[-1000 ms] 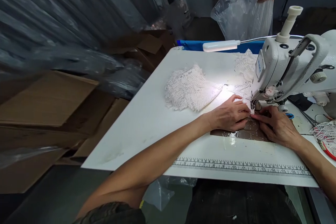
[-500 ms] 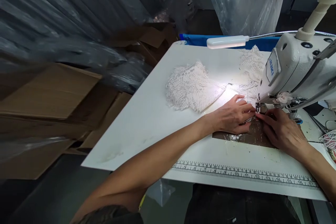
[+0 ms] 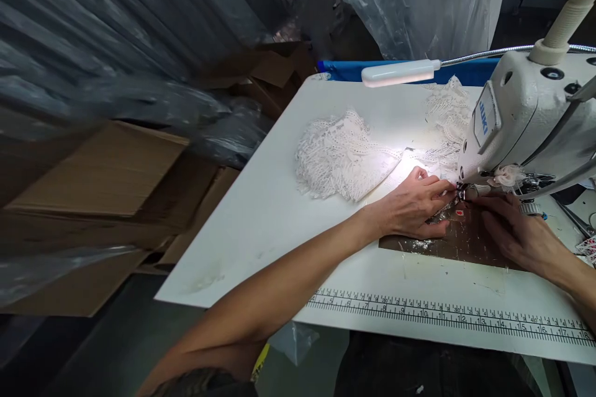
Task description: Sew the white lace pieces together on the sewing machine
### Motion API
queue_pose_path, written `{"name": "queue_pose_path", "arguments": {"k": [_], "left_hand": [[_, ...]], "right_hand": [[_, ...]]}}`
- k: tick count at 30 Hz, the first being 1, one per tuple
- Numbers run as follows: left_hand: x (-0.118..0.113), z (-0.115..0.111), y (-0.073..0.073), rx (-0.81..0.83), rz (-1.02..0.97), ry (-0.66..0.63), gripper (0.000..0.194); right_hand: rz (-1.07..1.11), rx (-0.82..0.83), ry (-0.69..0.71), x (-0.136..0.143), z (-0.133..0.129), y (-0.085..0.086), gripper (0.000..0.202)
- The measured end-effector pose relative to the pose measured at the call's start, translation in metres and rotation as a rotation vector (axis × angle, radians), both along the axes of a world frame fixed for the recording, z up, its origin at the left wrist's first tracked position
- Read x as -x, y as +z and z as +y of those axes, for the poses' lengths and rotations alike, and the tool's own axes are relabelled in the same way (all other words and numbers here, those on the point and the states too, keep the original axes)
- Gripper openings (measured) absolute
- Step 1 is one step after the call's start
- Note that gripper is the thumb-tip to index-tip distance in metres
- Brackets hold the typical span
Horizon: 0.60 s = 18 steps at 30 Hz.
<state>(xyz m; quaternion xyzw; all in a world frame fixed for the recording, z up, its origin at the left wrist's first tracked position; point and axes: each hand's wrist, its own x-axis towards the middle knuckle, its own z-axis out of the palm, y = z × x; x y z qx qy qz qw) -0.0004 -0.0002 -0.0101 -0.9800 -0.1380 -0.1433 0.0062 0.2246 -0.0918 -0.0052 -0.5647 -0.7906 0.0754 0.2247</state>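
Observation:
My left hand [image 3: 419, 206] lies beside the presser foot [image 3: 460, 191] of a white sewing machine [image 3: 521, 111]. Its fingers are bent and pressed together on the edge of a piece of white lace [image 3: 435, 164]. My right hand [image 3: 524, 229] is on the other side of the foot, fingertips close together near the needle area; what they hold, if anything, is hidden. Between the hands, a small red and white tag [image 3: 460, 213] lies over the brown machine plate [image 3: 470, 242]. A gathered heap of white lace [image 3: 333, 158] rests left of my left hand.
A lamp [image 3: 400, 73] on a flexible neck lights the white table [image 3: 261, 229]. A printed ruler [image 3: 442, 317] runs along the front edge. Scissors [image 3: 575, 220] lie at far right. Cardboard boxes [image 3: 102, 167] stand left; clear plastic [image 3: 419, 6] hangs behind the table.
My right hand has drawn slightly right, away from my left, and the red and white tag now shows between them. The other person's hand at the back has left the view.

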Motion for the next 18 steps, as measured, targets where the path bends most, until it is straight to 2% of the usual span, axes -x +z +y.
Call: {"name": "queue_pose_path", "arguments": {"k": [3, 5, 10, 14, 18], "left_hand": [[0.0, 0.0, 0.0, 0.01, 0.0, 0.014, 0.043], [0.0, 0.0, 0.0, 0.021, 0.006, 0.021, 0.044], [0.0, 0.001, -0.002, 0.033, 0.033, 0.026, 0.048], [-0.002, 0.003, -0.003, 0.045, 0.024, 0.031, 0.043], [0.0, 0.009, 0.002, 0.058, 0.011, 0.009, 0.037]], "right_hand": [[0.147, 0.123, -0.013, -0.007, 0.01, 0.003, 0.042], [0.161, 0.119, -0.04, -0.009, 0.017, 0.002, 0.045], [0.066, -0.009, -0.159, -0.011, 0.014, 0.0, 0.04], [-0.034, -0.125, -0.149, -0.022, -0.004, 0.002, 0.034], [-0.051, -0.251, -0.136, -0.033, -0.02, 0.008, 0.03]]}}
